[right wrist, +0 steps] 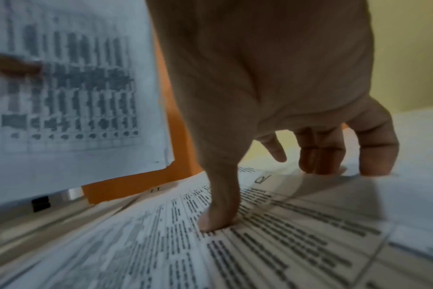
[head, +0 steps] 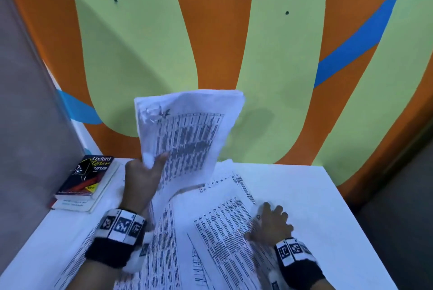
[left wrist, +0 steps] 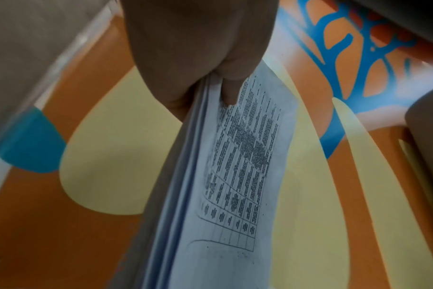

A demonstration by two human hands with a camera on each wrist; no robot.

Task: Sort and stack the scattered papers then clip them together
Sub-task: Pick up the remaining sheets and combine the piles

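left hand (head: 143,177) pinches gathered sheaf (head: 185,135) upright above table (head: 328,196), freeing the surface; right hand (head: 269,224), fingers spread, presses loose sheet (head: 225,214) beneath sheaf, probably to drag it. clip possibly on book (head: 86,177) left of sheaf.

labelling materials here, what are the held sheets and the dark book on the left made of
White printed sheets gripped by the left hand: thin matte office paper, since they bend and show layered edges. Dark Oxford book: likely glossy card softcover, judging by its sheen, though this is uncertain.
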